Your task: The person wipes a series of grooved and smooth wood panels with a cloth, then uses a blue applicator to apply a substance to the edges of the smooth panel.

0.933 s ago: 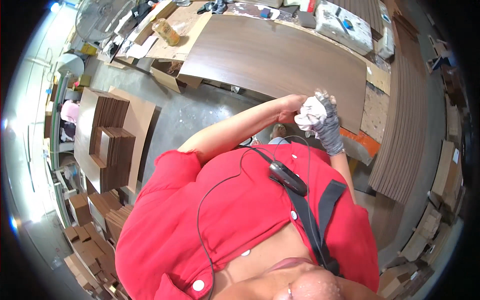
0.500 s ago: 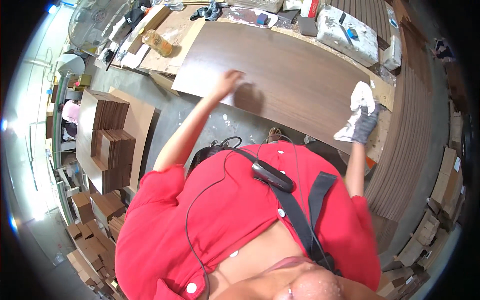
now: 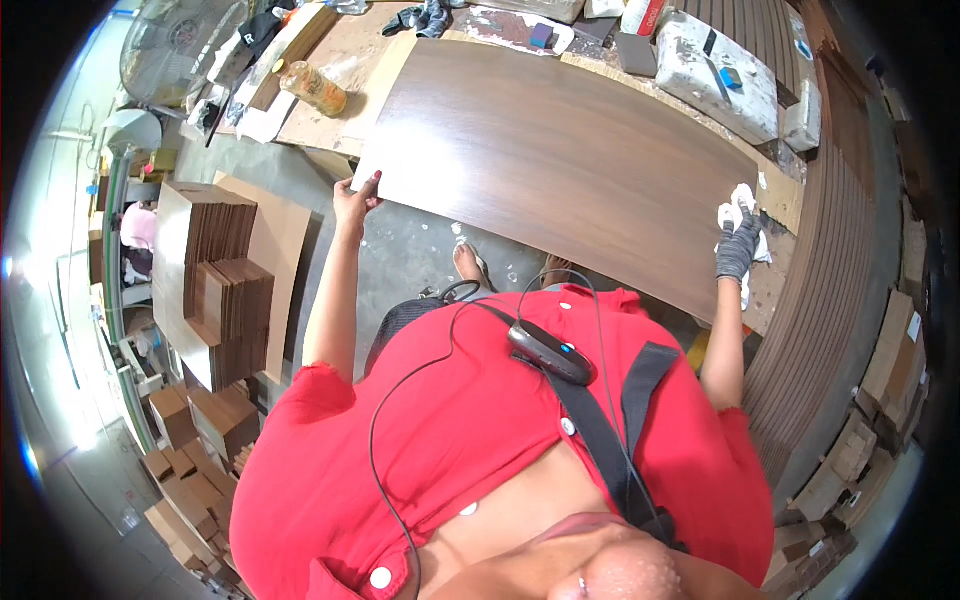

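Bench (image 3: 350, 48): worn tan top, paint-specked. Brown wood-grain panel (image 3: 560, 160) lies flat across most of it, long side running left to right. Left end: yellowish jar (image 3: 315, 90), just beside the panel; wooden strip (image 3: 295, 58) further left. Far side, left to right: dark grey cloth (image 3: 428, 18), crumpled; small blue block (image 3: 541, 37); grey block (image 3: 636, 54); white paint-spattered slab (image 3: 712, 75), near the panel's far right corner. White block (image 3: 803, 122) just beside the slab.
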